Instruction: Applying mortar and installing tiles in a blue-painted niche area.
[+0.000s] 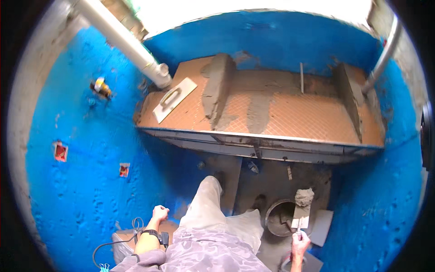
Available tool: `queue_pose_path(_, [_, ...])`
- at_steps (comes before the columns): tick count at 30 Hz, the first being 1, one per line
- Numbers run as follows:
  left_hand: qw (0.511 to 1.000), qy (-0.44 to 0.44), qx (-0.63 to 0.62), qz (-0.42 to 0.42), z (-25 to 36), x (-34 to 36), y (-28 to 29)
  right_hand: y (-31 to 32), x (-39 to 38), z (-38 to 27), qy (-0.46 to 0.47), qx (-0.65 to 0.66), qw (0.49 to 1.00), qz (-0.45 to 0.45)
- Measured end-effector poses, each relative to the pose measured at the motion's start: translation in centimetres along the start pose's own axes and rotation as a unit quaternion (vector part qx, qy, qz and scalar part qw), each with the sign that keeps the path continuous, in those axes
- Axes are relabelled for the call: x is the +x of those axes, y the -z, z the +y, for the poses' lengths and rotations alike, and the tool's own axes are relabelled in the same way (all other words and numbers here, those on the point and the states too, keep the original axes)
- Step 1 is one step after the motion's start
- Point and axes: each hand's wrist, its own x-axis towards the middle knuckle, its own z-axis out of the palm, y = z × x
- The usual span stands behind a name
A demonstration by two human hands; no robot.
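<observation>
My right hand grips the handle of a flat trowel at the lower right. A lump of grey mortar rests on the far end of the blade. Just left of the trowel stands a round bucket with mortar and what looks like a tool inside. My left hand hangs near my left knee, fingers curled in and holding nothing that I can see. Ahead of me, a long tan-orange slab carries two raised grey mortar ridges, the left and the right.
A white float lies on the slab's left end, beside a thick white pipe. A thin pipe stands up from the slab. Blue walls flank me. A cardboard box and cable sit by my left arm.
</observation>
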Motion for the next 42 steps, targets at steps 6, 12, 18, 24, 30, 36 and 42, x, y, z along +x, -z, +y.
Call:
queue_pose_path(6, [0.993,0.038,-0.109,-0.019,-2.9,2.5,-3.3,-8.9,-0.6,-18.0,0.097,0.053,0.99,-0.085])
queue_pose_path(12, [0.968,0.073,-0.232,-0.066,-6.2,7.4,-3.4,-24.9,-4.7,-32.8,0.097,0.154,0.97,-0.161])
queue_pose_path(18, [0.95,0.12,-0.268,-0.104,-5.8,13.5,-1.5,-42.0,0.2,-30.4,0.151,0.007,0.984,-0.091])
queue_pose_path(24, [0.93,0.119,-0.334,-0.1,-5.8,17.2,2.0,-42.3,-1.0,-36.0,0.116,0.001,0.985,-0.125])
queue_pose_path(30, [0.862,0.169,-0.47,-0.081,-5.2,15.8,0.4,-37.9,1.2,-42.8,0.137,-0.069,0.977,-0.146])
queue_pose_path(36, [0.879,0.127,-0.448,0.104,-8.2,14.8,-9.2,-36.7,8.4,-42.3,0.303,-0.166,0.916,-0.205])
queue_pose_path(42, [0.794,0.254,-0.45,0.319,-4.1,2.1,-17.6,-41.8,20.6,-42.8,0.389,-0.225,0.806,-0.384])
